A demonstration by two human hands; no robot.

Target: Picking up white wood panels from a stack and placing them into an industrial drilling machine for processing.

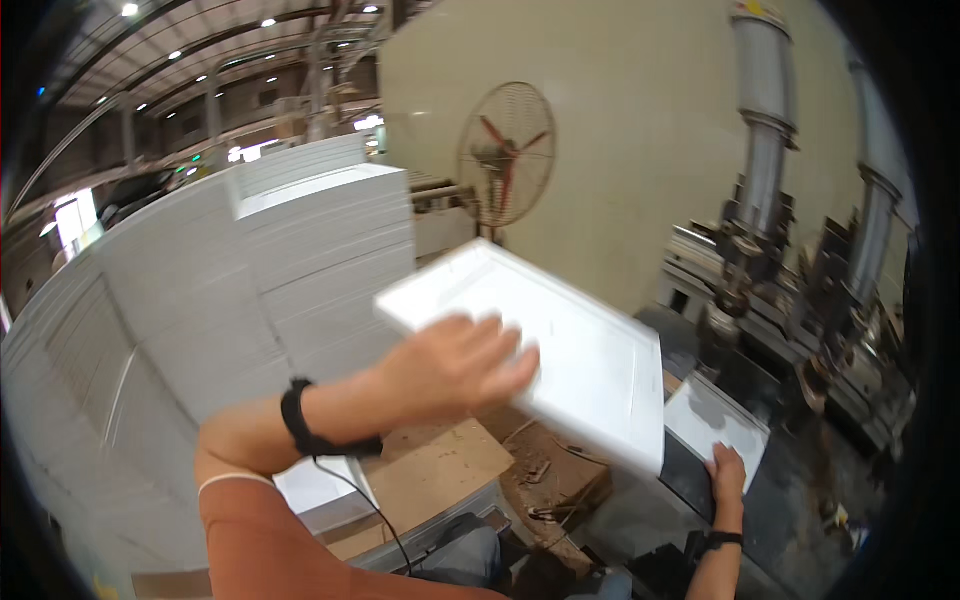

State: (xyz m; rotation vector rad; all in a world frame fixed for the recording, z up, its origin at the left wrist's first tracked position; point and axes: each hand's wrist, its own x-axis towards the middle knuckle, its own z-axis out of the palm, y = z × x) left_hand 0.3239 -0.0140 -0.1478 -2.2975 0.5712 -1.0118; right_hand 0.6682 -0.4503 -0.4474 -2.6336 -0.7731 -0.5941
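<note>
A white rectangular panel [590, 370] with a raised rim hangs tilted in front of me. My left hand [460, 365], slightly blurred, is closed at its near-left edge, with curled fingers over the white face; part of the grip is hidden. Lower right, a second white panel [712, 415] with a grey patch lies at the machine's dark bed. My right hand [728, 472] grips its near edge, thumb on top and the other fingers mostly out of sight. The first panel covers some of the space between the two.
Tall stacks of white panels [330, 240] stand on the left. A caged fan [507, 155] is by the pale wall. Machine heads with grey cylinders [765, 150] rise at the right. Brown cardboard [450, 465] and debris [545, 480] lie below; a black cord [375, 510] trails from my left wrist.
</note>
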